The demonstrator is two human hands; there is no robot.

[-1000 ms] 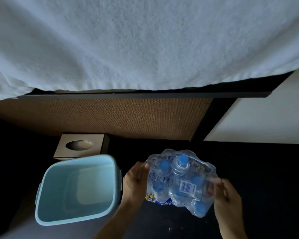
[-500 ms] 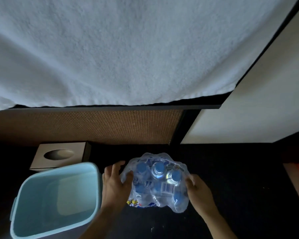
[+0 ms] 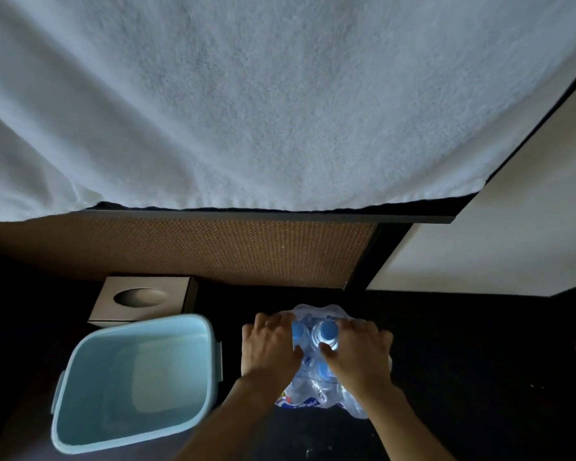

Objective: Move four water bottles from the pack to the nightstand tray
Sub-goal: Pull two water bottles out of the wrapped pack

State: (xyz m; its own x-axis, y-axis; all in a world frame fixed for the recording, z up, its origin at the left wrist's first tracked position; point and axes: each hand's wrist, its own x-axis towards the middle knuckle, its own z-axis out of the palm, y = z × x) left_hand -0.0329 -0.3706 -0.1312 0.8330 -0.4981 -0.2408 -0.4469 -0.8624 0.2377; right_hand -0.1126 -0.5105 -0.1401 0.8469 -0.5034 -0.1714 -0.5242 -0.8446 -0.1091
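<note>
Both hands, left [image 3: 269, 349], right [image 3: 359, 352], spread flat over pack [image 3: 316, 390]; bottle count hidden.

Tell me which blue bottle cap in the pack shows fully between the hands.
The cap near the right hand, at the far end of the pack. The left hand partly covers the next cap; a third sits nearer the wrists.
</note>
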